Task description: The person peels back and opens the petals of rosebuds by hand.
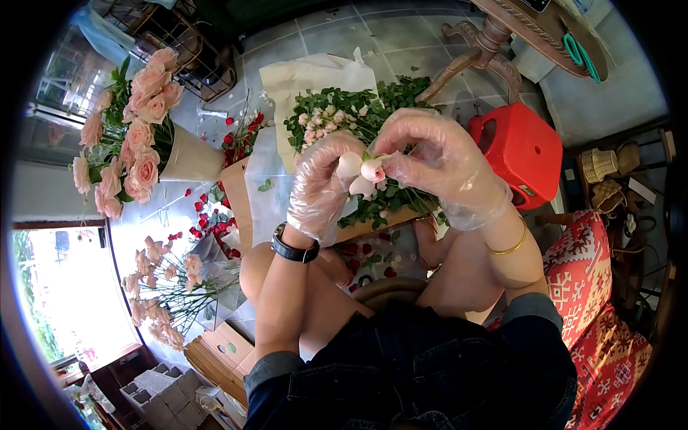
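A small pale pink rose [373, 170] is held up between my two hands, its outer petals folded outward around a tighter pink centre. My left hand [322, 183], in a clear plastic glove, is closed with its fingertips at the petals on the rose's left side. From the other side, my right hand [448, 161], gloved the same way, pinches the flower with thumb and fingers. The rose's stem is mostly hidden. Just beyond the hands lies a leafy bunch of small pink roses [326, 122] on brown wrapping paper [276, 79].
Pink roses fill a white bucket [192, 154] at left, with more cut roses [154, 315] below it. Red petals [208, 215] litter the tiled floor. A red plastic stool [527, 154] and a carved wooden table [494, 36] stand at right. A cardboard box [222, 351] is at lower left.
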Available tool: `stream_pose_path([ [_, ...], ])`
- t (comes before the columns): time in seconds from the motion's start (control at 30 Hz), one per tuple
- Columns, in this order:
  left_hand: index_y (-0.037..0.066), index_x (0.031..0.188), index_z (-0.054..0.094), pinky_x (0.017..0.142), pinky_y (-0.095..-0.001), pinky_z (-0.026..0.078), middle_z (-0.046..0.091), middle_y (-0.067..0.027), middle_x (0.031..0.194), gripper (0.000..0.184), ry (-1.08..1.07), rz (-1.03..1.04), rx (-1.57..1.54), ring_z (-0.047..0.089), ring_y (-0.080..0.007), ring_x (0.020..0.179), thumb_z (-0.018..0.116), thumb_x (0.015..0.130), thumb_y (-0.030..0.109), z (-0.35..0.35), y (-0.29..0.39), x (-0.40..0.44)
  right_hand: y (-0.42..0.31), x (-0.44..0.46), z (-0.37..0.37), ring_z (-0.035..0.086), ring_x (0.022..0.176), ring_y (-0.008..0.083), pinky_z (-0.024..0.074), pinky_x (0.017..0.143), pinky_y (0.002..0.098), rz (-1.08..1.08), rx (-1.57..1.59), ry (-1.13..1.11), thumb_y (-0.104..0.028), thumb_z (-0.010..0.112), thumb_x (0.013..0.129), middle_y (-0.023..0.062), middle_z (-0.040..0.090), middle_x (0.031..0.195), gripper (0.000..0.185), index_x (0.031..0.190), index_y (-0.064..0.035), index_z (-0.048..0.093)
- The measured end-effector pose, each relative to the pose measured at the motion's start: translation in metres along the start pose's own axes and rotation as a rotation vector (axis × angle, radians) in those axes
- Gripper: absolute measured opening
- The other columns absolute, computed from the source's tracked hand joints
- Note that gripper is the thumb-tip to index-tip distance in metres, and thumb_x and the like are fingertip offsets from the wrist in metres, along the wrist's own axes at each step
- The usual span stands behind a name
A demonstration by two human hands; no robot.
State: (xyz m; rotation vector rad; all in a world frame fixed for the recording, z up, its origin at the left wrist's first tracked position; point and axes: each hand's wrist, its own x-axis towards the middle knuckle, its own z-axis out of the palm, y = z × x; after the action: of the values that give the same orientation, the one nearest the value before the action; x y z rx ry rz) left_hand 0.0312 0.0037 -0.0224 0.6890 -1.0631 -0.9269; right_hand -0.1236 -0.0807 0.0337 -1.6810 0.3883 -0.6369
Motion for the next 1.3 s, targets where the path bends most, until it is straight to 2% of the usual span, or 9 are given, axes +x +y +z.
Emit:
stream_pose_path([
  [0.43,0.002,0.091,0.055,0.071,-0.028,0.042,0.054,-0.007,0.089,0.021,-0.032,0.064,0.04,0.05,-0.0154,0.08,0.06,0.084,0.021,-0.002,-0.004,0.001,0.002,0.0,0.0,0.051,0.061,0.0065,0.0434,0.052,0.0197,0.28,0.425,-0.075,-0.019,0.061,0.084,0.0019,0.057,0.075,0.018,0.088,-0.0006,0.061],
  [0.63,0.002,0.093,0.054,0.073,-0.0298,0.043,0.054,-0.0063,0.091,0.021,0.002,-0.045,-0.034,0.051,-0.0149,0.081,0.057,0.086,0.022,0.0,-0.001,-0.005,0.01,-0.001,0.004,0.047,0.057,0.0058,0.0416,0.05,0.0187,0.366,0.635,-0.041,-0.025,0.055,0.087,0.0,0.052,0.067,0.025,0.086,-0.0007,0.061],
  [0.7,0.007,0.105,0.053,0.075,-0.0303,0.042,0.051,-0.008,0.105,0.032,0.137,-0.1,-0.199,0.05,-0.0192,0.092,0.065,0.079,0.022,0.0,-0.006,-0.013,0.006,0.001,0.005,0.046,0.056,0.0055,0.0405,0.049,0.0177,0.417,0.681,-0.002,-0.026,0.053,0.088,-0.0002,0.05,0.068,0.027,0.086,-0.0002,0.06],
  [0.8,0.007,0.109,0.051,0.075,-0.0303,0.043,0.052,-0.0087,0.108,0.037,0.083,-0.232,-0.242,0.052,-0.0197,0.091,0.066,0.079,0.023,-0.003,-0.001,-0.009,-0.003,0.003,0.004,0.045,0.059,0.005,0.04,0.05,0.0184,0.283,0.428,0.14,-0.026,0.049,0.09,-0.0009,0.049,0.068,0.029,0.087,0.0001,0.06],
  [0.87,0.007,0.109,0.051,0.076,-0.0304,0.043,0.053,-0.0089,0.108,0.038,0.137,-0.227,-0.196,0.053,-0.0195,0.091,0.066,0.079,0.024,0.006,0.004,-0.007,-0.004,0.002,0.0,0.045,0.061,0.0053,0.0395,0.053,0.0194,-0.01,0.268,0.257,-0.025,0.049,0.09,-0.0007,0.049,0.068,0.027,0.088,0.0001,0.061],
  [0.9,0.007,0.109,0.051,0.076,-0.0305,0.043,0.053,-0.0089,0.108,0.038,0.164,-0.225,-0.173,0.053,-0.0193,0.091,0.066,0.079,0.025,0.007,0.004,-0.007,-0.003,0.001,-0.003,0.05,0.066,0.0061,0.0419,0.058,0.0203,-0.068,0.297,0.279,-0.017,0.055,0.087,0.0036,0.062,0.088,0.016,0.087,-0.0029,0.062],
  [1.03,0.007,0.108,0.051,0.077,-0.0301,0.043,0.054,-0.0078,0.106,0.038,0.149,-0.172,-0.097,0.053,-0.0175,0.092,0.066,0.079,0.026,0.003,0.0,-0.006,-0.003,0.001,-0.006,0.05,0.069,0.0071,0.0425,0.06,0.0218,-0.203,0.143,0.296,-0.015,0.061,0.082,0.0024,0.06,0.086,0.012,0.089,-0.0055,0.063],
  [1.1,0.003,0.093,0.057,0.074,-0.0268,0.041,0.055,-0.0034,0.091,0.026,0.121,-0.097,-0.037,0.05,-0.0119,0.083,0.065,0.081,0.024,0.003,0.0,-0.003,0.001,0.002,-0.012,0.051,0.07,0.0091,0.0428,0.062,0.0225,-0.346,-0.217,0.173,-0.018,0.069,0.075,0.002,0.058,0.082,0.018,0.09,-0.008,0.064],
  [1.3,0.002,0.093,0.058,0.075,-0.0273,0.041,0.056,-0.0044,0.091,0.032,0.063,-0.123,-0.007,0.05,-0.0122,0.083,0.065,0.08,0.03,-0.002,-0.003,-0.002,-0.007,0.001,-0.003,0.051,0.068,0.0109,0.043,0.062,0.0227,-0.312,-0.315,0.107,-0.018,0.073,0.07,0.0019,0.056,0.081,0.025,0.092,-0.0084,0.064],
])
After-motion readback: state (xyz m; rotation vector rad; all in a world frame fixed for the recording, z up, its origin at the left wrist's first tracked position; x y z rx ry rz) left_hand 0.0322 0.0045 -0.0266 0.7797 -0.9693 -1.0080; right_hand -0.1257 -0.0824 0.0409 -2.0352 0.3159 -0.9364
